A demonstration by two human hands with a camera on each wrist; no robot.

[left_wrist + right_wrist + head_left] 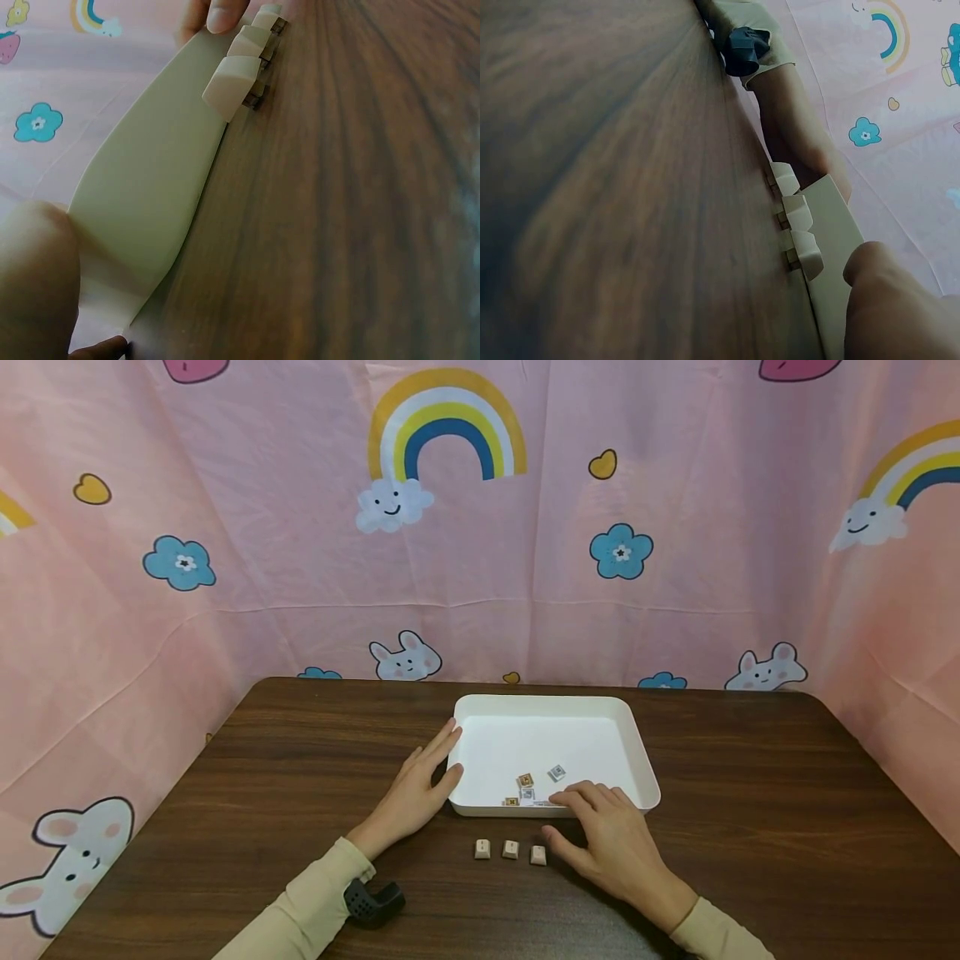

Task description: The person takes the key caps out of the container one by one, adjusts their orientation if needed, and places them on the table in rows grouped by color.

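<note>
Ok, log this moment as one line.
left hand: at left side of white tray | right hand: over tray's near edge, grip unclear | small pieces: inside tray | three keycaps: row on table

I have a shallow white tray [551, 704] lying flat, its corners rounded. My left hand [412, 792] touches its left wall, and my right hand [611, 839] reaches over the near one. Inside, toward the near side, lie small square pieces: a gold-brown one [526, 781], a grey-white one [557, 772] to its right, and others against the near wall, some partly hidden by my fingers. Nearer, outside the tray, three cream keycaps [511, 849] with dark undersides stand top up, side by side and apart, the right one slightly nearer.
</note>
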